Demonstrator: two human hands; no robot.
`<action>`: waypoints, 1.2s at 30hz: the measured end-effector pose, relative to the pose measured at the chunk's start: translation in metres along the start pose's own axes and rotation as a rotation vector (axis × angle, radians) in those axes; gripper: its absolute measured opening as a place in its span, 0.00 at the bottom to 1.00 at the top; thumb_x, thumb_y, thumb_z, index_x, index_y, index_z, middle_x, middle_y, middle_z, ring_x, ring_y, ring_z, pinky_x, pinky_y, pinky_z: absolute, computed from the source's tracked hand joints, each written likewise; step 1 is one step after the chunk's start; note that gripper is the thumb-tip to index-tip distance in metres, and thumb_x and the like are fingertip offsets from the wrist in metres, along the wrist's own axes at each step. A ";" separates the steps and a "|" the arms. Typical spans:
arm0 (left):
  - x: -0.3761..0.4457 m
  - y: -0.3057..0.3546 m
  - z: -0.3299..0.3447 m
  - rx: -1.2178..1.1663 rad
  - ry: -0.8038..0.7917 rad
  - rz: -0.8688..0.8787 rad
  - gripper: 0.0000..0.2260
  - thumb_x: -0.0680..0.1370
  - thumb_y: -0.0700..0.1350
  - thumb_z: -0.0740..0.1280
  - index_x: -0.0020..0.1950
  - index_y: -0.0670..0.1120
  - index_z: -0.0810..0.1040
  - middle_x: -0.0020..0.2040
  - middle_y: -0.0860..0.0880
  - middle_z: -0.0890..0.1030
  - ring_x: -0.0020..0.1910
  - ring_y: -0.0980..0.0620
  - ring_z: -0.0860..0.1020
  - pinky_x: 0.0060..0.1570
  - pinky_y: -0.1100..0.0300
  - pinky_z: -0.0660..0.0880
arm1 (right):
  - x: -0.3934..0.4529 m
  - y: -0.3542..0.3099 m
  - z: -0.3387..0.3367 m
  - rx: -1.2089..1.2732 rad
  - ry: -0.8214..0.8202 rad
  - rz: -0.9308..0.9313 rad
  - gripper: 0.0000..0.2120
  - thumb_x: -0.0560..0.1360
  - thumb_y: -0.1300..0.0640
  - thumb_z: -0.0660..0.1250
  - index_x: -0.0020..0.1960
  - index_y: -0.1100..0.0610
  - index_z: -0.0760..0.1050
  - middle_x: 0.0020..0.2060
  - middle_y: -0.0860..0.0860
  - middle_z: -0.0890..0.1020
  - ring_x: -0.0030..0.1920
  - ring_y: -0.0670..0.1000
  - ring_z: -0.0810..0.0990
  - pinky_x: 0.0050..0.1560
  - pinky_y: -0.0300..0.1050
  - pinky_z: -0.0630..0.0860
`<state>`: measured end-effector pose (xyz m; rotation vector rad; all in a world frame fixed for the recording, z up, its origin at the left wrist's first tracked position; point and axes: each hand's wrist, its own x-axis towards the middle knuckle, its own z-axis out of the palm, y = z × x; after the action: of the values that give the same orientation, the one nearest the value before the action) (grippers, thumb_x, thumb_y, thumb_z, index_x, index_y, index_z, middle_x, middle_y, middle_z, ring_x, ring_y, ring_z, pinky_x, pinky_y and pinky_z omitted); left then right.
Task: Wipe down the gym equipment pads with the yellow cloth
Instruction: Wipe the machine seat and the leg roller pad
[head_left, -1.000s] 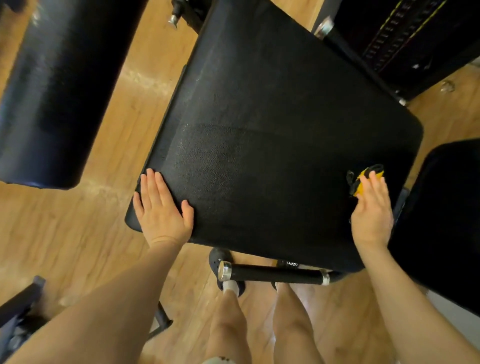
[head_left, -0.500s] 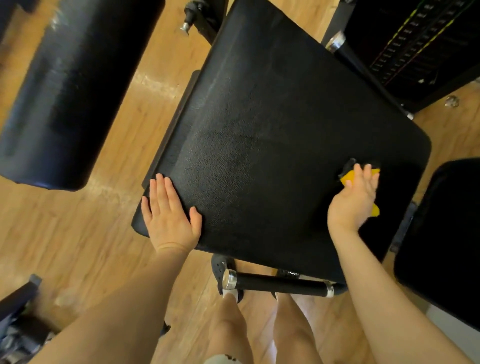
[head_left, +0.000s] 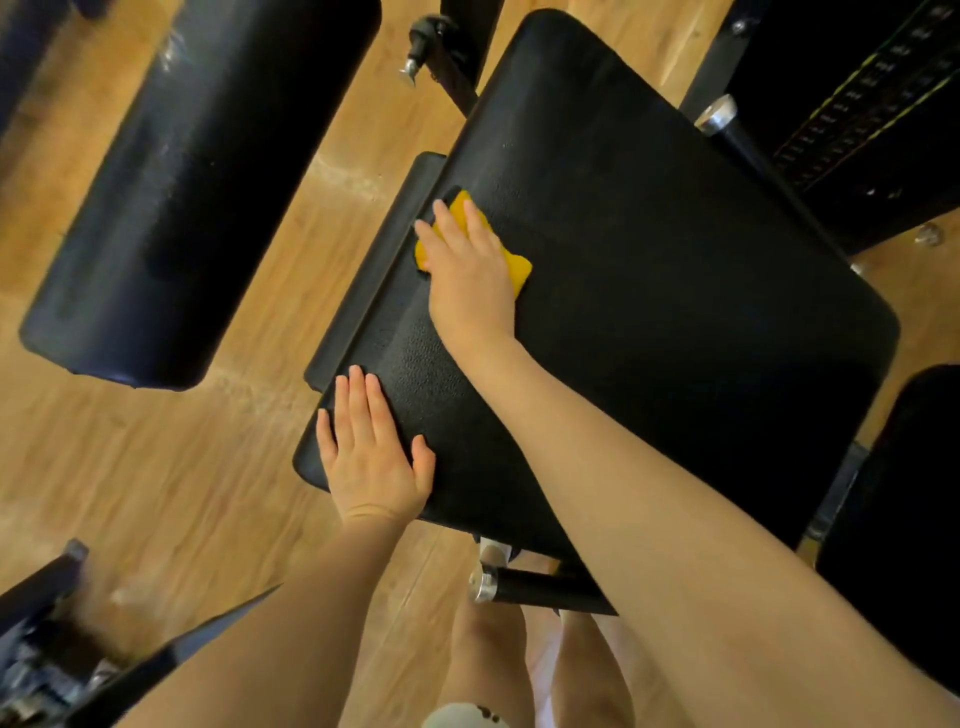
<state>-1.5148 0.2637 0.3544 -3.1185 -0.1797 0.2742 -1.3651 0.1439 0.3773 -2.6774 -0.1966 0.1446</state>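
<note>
A large black textured pad (head_left: 649, 270) fills the middle of the view. The yellow cloth (head_left: 519, 267) lies on the pad near its left edge. My right hand (head_left: 470, 275) presses flat on the cloth with straight fingers and covers most of it. My left hand (head_left: 371, 452) rests flat on the pad's near left corner, fingers straight and holding nothing. My right forearm crosses over the pad from the lower right.
A long black cylindrical pad (head_left: 197, 176) hangs at the left over the wooden floor (head_left: 156, 467). Another black pad (head_left: 898, 519) sits at the right edge. A chrome-capped bar (head_left: 524, 584) runs below the pad's near edge, above my legs. A weight stack (head_left: 857, 104) stands at the upper right.
My right hand has swept the yellow cloth from the pad's right side across to its left edge. My left hand has stayed on the near left corner.
</note>
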 end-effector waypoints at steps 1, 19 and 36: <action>0.000 0.000 0.000 0.000 -0.003 -0.001 0.34 0.72 0.54 0.53 0.74 0.36 0.58 0.74 0.38 0.60 0.74 0.42 0.55 0.71 0.43 0.53 | -0.002 0.007 -0.001 0.024 -0.002 -0.036 0.25 0.78 0.64 0.56 0.74 0.54 0.58 0.75 0.51 0.57 0.75 0.56 0.50 0.72 0.50 0.54; -0.003 0.004 -0.003 -0.026 0.030 0.013 0.34 0.71 0.52 0.52 0.73 0.34 0.59 0.73 0.36 0.61 0.73 0.38 0.58 0.70 0.40 0.54 | -0.202 0.260 -0.039 0.105 0.186 0.898 0.21 0.80 0.66 0.52 0.73 0.57 0.62 0.74 0.51 0.59 0.75 0.51 0.52 0.74 0.45 0.50; 0.000 0.000 -0.004 -0.018 -0.022 0.008 0.34 0.71 0.54 0.53 0.73 0.36 0.58 0.73 0.37 0.62 0.73 0.41 0.56 0.71 0.44 0.51 | -0.007 0.078 -0.026 0.064 0.161 0.510 0.25 0.78 0.62 0.59 0.74 0.54 0.58 0.75 0.51 0.57 0.75 0.54 0.52 0.72 0.51 0.59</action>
<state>-1.5141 0.2634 0.3584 -3.1354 -0.1702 0.3089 -1.3598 0.0623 0.3661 -2.6014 0.5340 0.0884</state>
